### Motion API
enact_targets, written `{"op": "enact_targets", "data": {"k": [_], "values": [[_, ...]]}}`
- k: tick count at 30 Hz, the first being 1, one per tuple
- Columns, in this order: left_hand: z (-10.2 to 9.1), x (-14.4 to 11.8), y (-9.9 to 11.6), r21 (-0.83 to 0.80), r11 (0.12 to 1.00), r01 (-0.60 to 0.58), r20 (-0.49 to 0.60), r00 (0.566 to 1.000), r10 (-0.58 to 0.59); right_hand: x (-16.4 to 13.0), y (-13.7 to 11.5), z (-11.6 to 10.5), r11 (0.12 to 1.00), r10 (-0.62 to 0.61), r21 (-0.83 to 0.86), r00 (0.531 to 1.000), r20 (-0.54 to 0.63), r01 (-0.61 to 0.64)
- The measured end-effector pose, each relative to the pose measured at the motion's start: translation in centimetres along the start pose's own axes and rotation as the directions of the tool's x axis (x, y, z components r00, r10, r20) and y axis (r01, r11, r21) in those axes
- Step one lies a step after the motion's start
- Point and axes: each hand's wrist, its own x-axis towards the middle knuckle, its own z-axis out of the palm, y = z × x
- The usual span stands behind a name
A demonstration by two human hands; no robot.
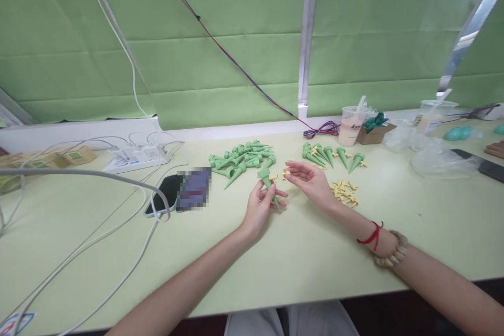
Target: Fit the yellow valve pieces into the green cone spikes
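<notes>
Head view: my left hand grips a green plastic cone spike between thumb and fingers, wide end up, tip pointing down toward the table and a bit to the right. My right hand sits just right of it, palm up, fingertips pinching a small yellow plastic clip. Clip is close to the spike's wide end; can't tell if they touch. Both hands hover low over the pale green tabletop, wrists near the middle of it.

Pile of loose green cone spikes lies just behind my left hand. Row of green spikes with yellow clips lies behind my right hand. Heap of yellow clips sits on the table just right of my right wrist area, near but apart from the hand.

Red string bracelet and beige bead bracelet on my right wrist.

Left of the hands: black phone flat on the table, white cables crossing it, white power strip further back. Far right: clear plastic cup with straw, small cardboard box.
</notes>
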Motion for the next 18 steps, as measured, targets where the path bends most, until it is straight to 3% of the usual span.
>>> {"op": "enact_targets", "data": {"k": [9,18], "values": [[0.08,0.07,0.2,0.047,0.999,-0.016,0.001,1.0,0.016,-0.38,-0.94,-0.01,0.984,-0.136,-0.11,0.99,0.022,0.137],[-0.32,-0.1,0.36,0.291,0.941,-0.171,0.023,0.985,0.172,-0.65,-0.98,0.05,0.981,-0.108,-0.153,0.992,0.069,0.118]]}}
